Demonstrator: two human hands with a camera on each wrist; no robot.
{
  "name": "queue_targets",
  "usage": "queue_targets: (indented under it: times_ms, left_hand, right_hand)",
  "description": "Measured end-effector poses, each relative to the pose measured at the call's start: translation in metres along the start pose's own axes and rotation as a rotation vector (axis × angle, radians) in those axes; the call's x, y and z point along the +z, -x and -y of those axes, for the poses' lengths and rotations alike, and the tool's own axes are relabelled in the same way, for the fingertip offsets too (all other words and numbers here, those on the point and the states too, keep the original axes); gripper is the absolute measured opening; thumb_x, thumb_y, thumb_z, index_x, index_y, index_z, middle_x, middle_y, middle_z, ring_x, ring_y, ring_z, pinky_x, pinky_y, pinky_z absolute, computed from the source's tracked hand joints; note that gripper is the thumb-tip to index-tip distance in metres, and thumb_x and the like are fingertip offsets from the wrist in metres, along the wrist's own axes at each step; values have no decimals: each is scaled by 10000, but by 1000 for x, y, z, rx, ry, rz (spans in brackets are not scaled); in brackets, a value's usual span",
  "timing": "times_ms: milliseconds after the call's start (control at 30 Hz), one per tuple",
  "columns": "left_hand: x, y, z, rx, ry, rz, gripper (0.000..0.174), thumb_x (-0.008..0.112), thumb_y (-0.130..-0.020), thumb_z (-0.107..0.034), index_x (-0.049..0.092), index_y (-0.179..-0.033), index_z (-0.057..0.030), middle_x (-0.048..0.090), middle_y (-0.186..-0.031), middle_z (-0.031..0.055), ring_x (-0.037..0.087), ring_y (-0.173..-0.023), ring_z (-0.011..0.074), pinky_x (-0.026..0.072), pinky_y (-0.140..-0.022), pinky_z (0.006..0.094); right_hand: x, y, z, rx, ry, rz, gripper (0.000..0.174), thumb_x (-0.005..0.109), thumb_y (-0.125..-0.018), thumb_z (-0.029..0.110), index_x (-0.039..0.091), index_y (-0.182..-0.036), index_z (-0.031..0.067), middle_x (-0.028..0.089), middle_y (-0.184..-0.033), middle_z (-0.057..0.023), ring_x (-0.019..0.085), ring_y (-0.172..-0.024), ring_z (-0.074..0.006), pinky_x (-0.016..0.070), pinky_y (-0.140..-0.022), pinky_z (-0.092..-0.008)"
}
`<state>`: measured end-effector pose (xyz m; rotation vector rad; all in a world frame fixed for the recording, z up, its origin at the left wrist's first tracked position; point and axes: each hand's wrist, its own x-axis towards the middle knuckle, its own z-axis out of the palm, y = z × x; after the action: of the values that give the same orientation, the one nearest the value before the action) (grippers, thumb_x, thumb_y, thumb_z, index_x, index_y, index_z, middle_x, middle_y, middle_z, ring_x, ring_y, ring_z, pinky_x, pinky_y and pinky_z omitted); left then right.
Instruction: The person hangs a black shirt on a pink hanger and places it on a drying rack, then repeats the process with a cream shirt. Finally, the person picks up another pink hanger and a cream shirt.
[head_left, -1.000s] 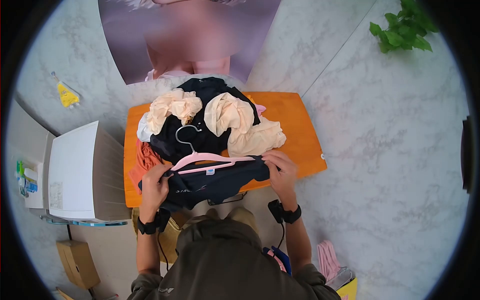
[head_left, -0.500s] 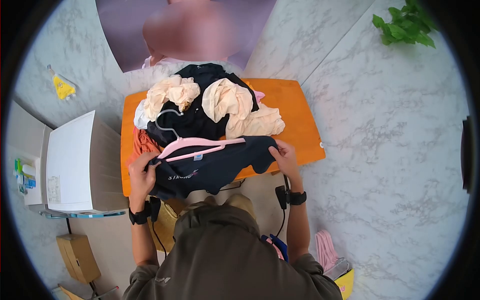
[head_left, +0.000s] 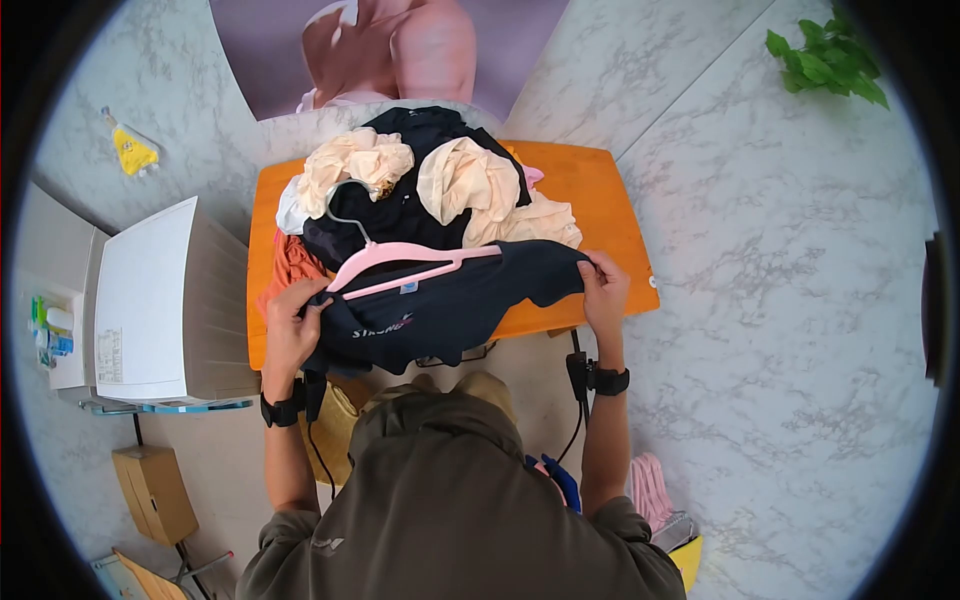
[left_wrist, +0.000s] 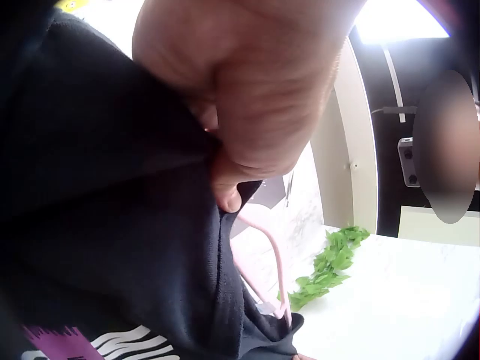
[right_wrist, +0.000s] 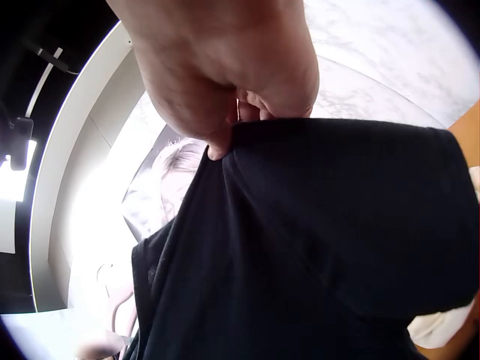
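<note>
A dark navy T-shirt (head_left: 450,315) with a printed chest hangs stretched between both hands over the table's near edge. My left hand (head_left: 292,328) pinches its left shoulder, close to one end of a pink hanger (head_left: 385,252). The hanger lies at the shirt's neck opening, its metal hook pointing up and left; part of it is hidden by the cloth. Thumb and fingers of my right hand (head_left: 606,298) pinch the shirt near its right sleeve, well beyond the hanger's visible end. In the right wrist view the sleeve (right_wrist: 360,217) spreads out beside that hand.
Behind the shirt, a heap of cream cloth (head_left: 465,180), black garments (head_left: 430,125) and an orange garment (head_left: 292,262) covers much of the orange table (head_left: 600,210). A white cabinet-like appliance (head_left: 145,300) stands at left. Pink hangers (head_left: 652,490) sit low at right.
The right hand has moved outward to the right, drawing the shirt wider, and its chest lettering shows more. The hanger has stayed at the neck, its hook leaning further left. Both hands keep their pinch.
</note>
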<state>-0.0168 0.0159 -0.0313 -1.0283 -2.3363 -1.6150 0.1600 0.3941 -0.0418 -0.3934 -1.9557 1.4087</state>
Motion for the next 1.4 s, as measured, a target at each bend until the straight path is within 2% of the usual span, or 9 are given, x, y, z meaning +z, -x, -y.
queue_targets:
  times_ms: [300,400,500,667,767,933,1067,1200,1400]
  left_hand:
    - [-3,-8,-30,-20,-54,-61,261,546,-721,127,653,-941,35,638,-772,152,640,-717,236,487,-689,275]
    - [-4,-15,-38,-5,-17,-131,213,603,-754,94,655,-950,31,666,-815,118,634,-737,187,482,-714,259]
    - [-4,-18,-43,4,69,-159,190,632,-804,61,647,-992,33,660,-840,55,587,-756,110,464,-715,233]
    - [0,-23,-59,-87,226,-115,191,665,-842,1,633,-1026,37,611,-819,5,521,-742,59,427,-676,192]
    - [7,-30,-65,-87,237,-64,163,686,-844,-38,632,-981,31,586,-789,-11,499,-715,56,410,-647,188]
    - [10,-43,-64,-167,172,-17,206,697,-857,-118,571,-765,17,478,-653,-36,409,-654,51,338,-561,212]
    - [20,-49,-57,1,38,212,168,690,-836,-80,565,-795,26,462,-638,31,405,-608,90,343,-560,250]
    - [49,-55,-63,86,79,372,135,654,-840,-52,561,-864,43,533,-748,116,479,-638,249,402,-615,298]
    - [87,-55,-55,23,216,566,130,621,-877,-69,557,-901,41,513,-744,104,478,-659,206,399,-630,284]
  right_hand:
    - [-9,6,-23,-54,125,-120,138,622,-887,28,619,-1001,-50,612,-872,-51,551,-804,-113,446,-750,-221]
    - [-14,9,-37,50,-19,-175,357,610,-908,69,511,-1237,-25,590,-1116,-101,571,-943,-130,473,-841,-258]
    - [-1,36,-66,188,-106,-69,397,616,-905,94,490,-1266,-12,560,-1177,-107,553,-982,-117,466,-820,-238]
    - [45,85,-78,362,-111,250,265,625,-907,143,603,-1110,-26,615,-831,-28,571,-729,-80,463,-666,-214]
    - [47,81,-80,347,85,131,198,620,-908,127,639,-1016,-38,583,-701,2,549,-632,-72,454,-609,-220]
    - [7,87,-93,228,75,-65,164,576,-912,63,635,-1020,-45,572,-703,-9,509,-626,-80,423,-591,-227]
    - [-39,112,-91,254,330,-190,180,548,-904,37,628,-1047,-38,525,-652,-33,445,-589,-100,384,-556,-259]
    - [-63,145,-79,386,532,-188,151,548,-897,54,620,-988,-43,474,-610,-62,422,-571,-116,368,-538,-279]
    - [-89,193,-71,483,596,-254,112,531,-900,65,554,-861,-37,414,-597,-79,390,-567,-143,365,-538,-293]
